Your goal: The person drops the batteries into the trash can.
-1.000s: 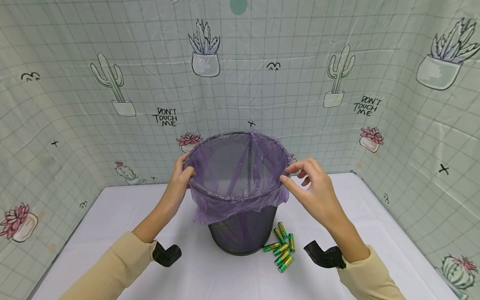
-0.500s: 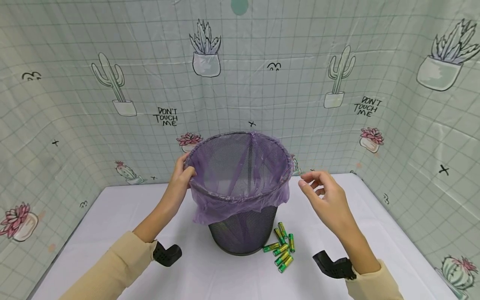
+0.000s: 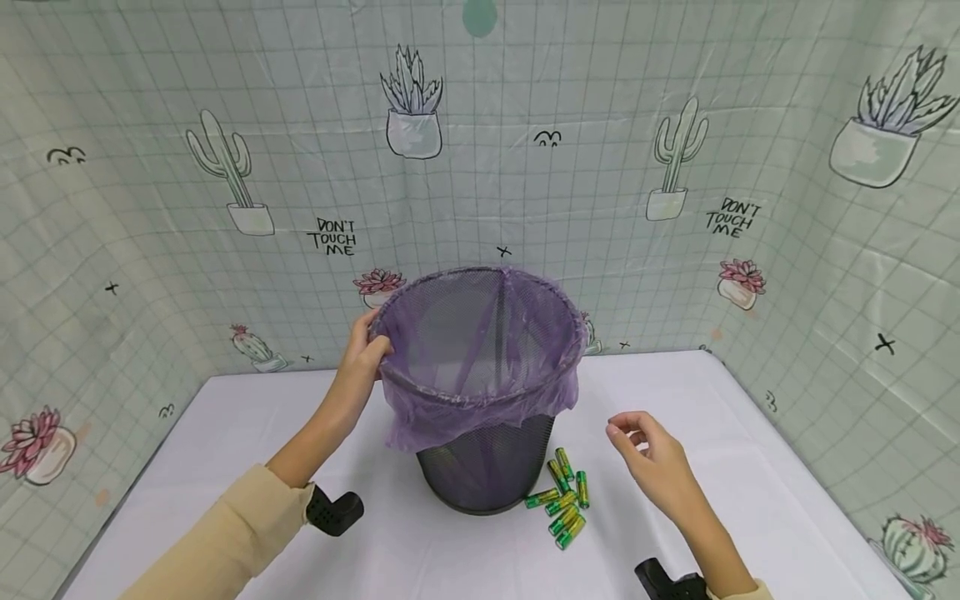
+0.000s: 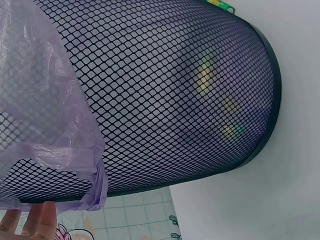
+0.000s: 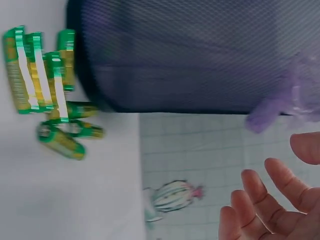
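A black wire-mesh wastebasket (image 3: pixel 480 479) stands on the white table, lined with a thin purple bin bag (image 3: pixel 450 427) folded out over its rim. My left hand (image 3: pixel 358 362) grips the rim at the left, thumb over the bag; its fingers (image 4: pixel 46 220) show beneath the rim in the left wrist view. To the right of the basket my right hand (image 3: pixel 656 467) is in the air, holding nothing, with fingers loosely bent. Several green-and-yellow batteries (image 3: pixel 570 532) lie near the basket's right foot. Through the mesh, the left wrist view shows yellow-green patches; whether they are inside or behind, I cannot tell.
A cloth backdrop (image 3: pixel 480 200) with cactus drawings surrounds the table at the back and both sides. The white tabletop (image 3: pixel 292 550) extends around the basket. Black camera mounts (image 3: pixel 335 512) sit on both wrists.
My right hand has left the bag at the basket's right rim and moved right, then down toward the table. My left hand stays on the rim; basket and batteries have not moved.
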`<act>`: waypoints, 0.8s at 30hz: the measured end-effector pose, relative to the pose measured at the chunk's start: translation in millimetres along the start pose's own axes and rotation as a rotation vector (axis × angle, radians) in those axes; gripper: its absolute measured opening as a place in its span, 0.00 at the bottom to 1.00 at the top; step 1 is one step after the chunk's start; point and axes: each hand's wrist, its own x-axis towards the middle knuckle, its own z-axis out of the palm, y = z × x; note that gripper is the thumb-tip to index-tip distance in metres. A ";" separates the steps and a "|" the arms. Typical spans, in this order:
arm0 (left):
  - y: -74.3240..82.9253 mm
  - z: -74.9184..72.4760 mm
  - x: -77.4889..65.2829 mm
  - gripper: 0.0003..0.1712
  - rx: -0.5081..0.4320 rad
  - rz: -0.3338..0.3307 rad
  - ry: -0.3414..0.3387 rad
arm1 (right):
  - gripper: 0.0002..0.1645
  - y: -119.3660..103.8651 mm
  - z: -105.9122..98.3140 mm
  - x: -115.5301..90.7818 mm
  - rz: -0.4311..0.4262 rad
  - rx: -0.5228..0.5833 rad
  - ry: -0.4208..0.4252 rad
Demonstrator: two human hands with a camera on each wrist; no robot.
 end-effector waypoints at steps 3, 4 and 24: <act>-0.7 0.1 -0.6 0.40 -0.001 -0.001 0.000 | 0.18 13.0 13.7 -3.6 0.070 0.020 -0.054; -0.7 0.1 -0.6 0.40 -0.006 -0.001 -0.001 | 0.18 17.0 18.2 -4.5 0.094 0.027 -0.072; 1.8 1.5 0.2 0.40 -0.006 -0.024 0.007 | 0.19 52.4 56.1 -13.3 0.230 -0.055 -0.270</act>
